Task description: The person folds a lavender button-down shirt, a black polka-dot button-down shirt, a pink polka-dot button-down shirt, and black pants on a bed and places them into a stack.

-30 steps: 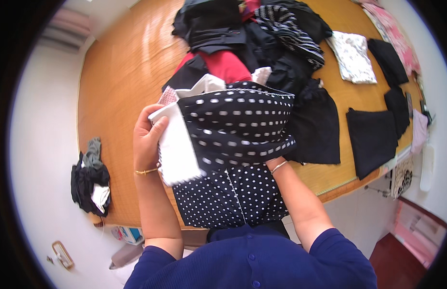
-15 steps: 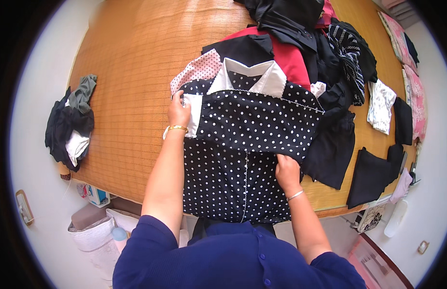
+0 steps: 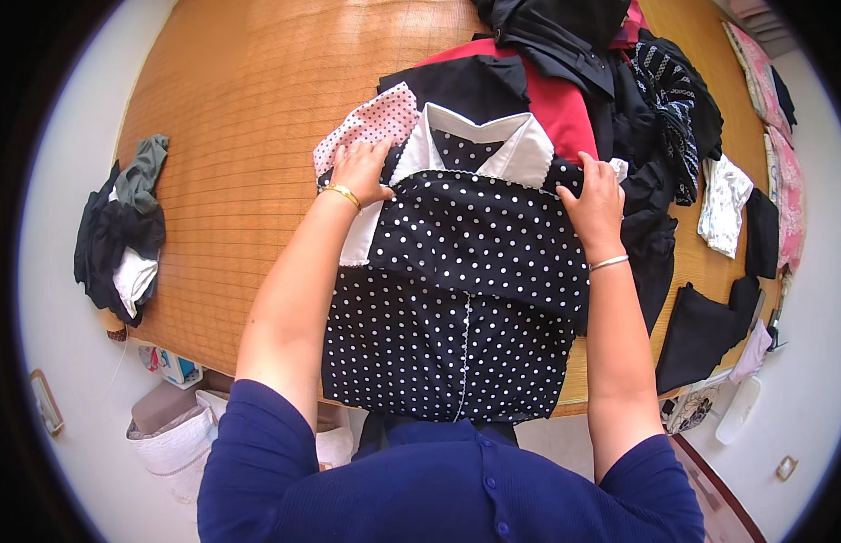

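Dotted blouse (image 3: 466, 299) under both hands

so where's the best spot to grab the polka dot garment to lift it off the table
Probably at the two shoulder corners just below the white collar, coming from the near side. The polka dot garment lies flat, collar away from the person, with the left hand and right hand already resting there. The hem hangs over the table edge, so a shoulder grip should let it hang straight.
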Tool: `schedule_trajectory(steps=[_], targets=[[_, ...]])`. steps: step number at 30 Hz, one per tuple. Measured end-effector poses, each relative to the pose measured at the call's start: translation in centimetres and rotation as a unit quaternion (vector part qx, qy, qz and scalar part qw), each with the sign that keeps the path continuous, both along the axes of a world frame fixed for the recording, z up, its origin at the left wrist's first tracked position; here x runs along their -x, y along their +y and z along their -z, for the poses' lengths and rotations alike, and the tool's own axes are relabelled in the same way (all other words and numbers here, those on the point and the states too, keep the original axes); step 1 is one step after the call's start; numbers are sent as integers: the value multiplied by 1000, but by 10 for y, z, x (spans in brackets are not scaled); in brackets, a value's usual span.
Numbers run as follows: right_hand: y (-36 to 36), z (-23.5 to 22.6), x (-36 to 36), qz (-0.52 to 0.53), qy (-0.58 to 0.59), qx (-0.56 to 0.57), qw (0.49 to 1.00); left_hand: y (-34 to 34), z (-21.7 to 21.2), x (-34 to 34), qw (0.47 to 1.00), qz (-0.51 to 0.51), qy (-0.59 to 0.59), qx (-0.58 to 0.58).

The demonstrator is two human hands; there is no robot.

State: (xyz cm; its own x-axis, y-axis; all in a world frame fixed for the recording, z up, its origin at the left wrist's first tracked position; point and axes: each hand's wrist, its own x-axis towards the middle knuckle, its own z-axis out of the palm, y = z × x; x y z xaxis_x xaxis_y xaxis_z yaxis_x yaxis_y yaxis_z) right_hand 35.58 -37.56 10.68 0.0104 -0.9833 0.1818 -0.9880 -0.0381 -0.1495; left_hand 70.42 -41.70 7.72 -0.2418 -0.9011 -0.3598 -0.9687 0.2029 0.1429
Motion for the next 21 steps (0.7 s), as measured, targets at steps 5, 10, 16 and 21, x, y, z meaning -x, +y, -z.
schedule_trajectory(steps=[5,10,16,21], targets=[[-13,7,2,-68,-75,-4,995,-11,14,-7,998,6,56,-3],[-9,11,12,-79,-101,10,992,-8,-3,-4,996,20,80,37],[33,-24,14,-88,-140,58,985,33,-43,-22,977,-15,152,149],[149,-77,23,-126,-223,-21,967,148,-107,-36,939,45,250,233]])
